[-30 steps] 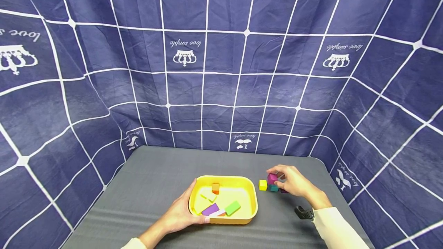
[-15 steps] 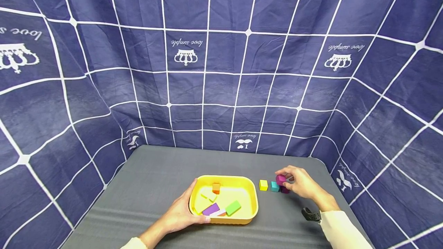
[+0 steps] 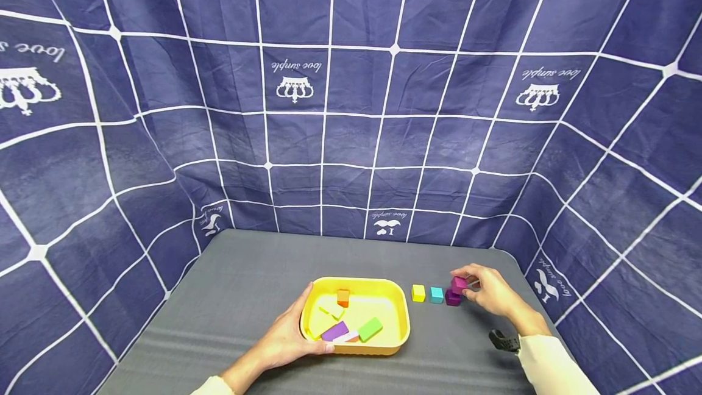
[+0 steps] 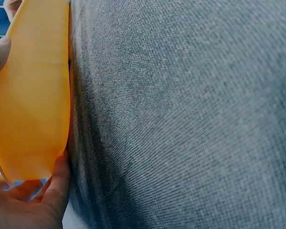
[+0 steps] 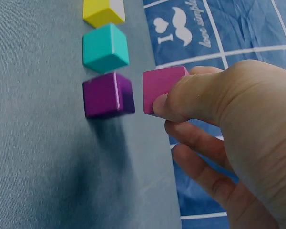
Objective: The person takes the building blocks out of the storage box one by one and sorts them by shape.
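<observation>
Between thumb and fingers, my right hand [image 3: 490,290] pinches a magenta cube [image 5: 163,89]. It is held apart from the table, above and to the right of a dark purple cube [image 5: 108,96]. Left of that, a teal cube [image 3: 436,295] and a yellow cube [image 3: 418,292] continue the row on the table. My left hand [image 3: 285,335] grips the left end of a yellow tub [image 4: 35,95], thumb on the near side and fingers around the end. Inside the tub lie a green block [image 3: 370,330], a purple block [image 3: 335,331], an orange block [image 3: 343,298] and pale pieces.
The grey cloth-covered table [image 3: 258,267] extends around the tub and the cubes. A dark blue curtain with white grid lines [image 3: 351,139] rises behind the table and along both sides. My right wrist wears a black strap [image 3: 503,341].
My right hand has moved right with the magenta cube, from over the teal cube to over the dark purple one. The left hand and the tub have stayed in place.
</observation>
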Demonstrator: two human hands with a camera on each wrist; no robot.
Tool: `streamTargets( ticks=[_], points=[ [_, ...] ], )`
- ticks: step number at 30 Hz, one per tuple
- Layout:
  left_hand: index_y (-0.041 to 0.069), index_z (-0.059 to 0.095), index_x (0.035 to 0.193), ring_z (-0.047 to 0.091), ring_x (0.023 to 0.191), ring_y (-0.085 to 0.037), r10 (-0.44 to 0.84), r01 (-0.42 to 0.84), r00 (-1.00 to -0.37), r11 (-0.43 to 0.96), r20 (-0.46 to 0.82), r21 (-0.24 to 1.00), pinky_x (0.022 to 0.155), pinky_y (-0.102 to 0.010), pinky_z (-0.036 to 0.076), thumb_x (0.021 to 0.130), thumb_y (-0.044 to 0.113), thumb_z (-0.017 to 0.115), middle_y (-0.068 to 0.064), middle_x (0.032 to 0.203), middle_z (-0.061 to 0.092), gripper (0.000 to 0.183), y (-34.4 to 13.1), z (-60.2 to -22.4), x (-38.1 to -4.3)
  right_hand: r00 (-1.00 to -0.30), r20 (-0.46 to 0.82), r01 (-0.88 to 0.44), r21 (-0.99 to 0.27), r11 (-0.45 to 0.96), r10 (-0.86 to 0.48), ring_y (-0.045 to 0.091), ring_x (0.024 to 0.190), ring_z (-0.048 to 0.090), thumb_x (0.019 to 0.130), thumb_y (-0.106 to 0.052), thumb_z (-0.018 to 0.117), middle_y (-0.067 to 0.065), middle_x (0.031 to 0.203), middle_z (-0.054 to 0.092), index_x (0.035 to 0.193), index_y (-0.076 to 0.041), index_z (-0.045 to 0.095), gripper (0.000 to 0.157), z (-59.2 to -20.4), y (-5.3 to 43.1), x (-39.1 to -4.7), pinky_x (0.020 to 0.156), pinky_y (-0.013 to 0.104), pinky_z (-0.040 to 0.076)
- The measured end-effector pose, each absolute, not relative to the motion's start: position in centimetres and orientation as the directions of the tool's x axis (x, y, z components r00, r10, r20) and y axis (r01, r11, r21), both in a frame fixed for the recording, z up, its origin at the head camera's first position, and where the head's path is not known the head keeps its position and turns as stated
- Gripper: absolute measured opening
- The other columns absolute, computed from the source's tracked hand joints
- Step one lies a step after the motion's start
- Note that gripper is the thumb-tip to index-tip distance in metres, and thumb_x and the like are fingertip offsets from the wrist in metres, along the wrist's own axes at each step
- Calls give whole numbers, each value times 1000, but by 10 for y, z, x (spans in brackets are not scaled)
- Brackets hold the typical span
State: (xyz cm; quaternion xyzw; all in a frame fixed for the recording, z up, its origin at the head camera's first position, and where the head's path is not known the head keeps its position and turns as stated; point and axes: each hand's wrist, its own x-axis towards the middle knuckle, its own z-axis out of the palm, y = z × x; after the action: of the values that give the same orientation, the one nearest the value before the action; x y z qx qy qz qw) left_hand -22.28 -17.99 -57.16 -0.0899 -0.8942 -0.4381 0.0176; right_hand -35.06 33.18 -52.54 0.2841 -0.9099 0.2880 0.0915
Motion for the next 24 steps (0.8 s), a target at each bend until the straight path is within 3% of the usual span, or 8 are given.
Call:
streamTargets(
  ticks=[18, 24],
  points=[
    [17, 26, 187, 59, 160, -44, 136, 127, -989, 637, 51, 760, 128, -71, 49, 69, 57, 111, -19, 182, 51, 151, -182, -569, -221, -830, 357, -556, -462, 691, -428, 10, 95, 76, 81, 12, 93, 7, 110, 84, 121, -1, 86, 42, -541, 358, -351, 81, 32, 68],
    [17, 30, 186, 66, 151, -39, 133, 145, -988, 625, 78, 767, 123, -64, 55, 67, 56, 113, -17, 176, 58, 150, -181, -569, -221, -837, 344, -547, -483, 684, -426, 4, 93, 74, 80, 12, 91, 10, 106, 83, 119, 3, 85, 41, -549, 362, -352, 78, 28, 65]
  ],
)
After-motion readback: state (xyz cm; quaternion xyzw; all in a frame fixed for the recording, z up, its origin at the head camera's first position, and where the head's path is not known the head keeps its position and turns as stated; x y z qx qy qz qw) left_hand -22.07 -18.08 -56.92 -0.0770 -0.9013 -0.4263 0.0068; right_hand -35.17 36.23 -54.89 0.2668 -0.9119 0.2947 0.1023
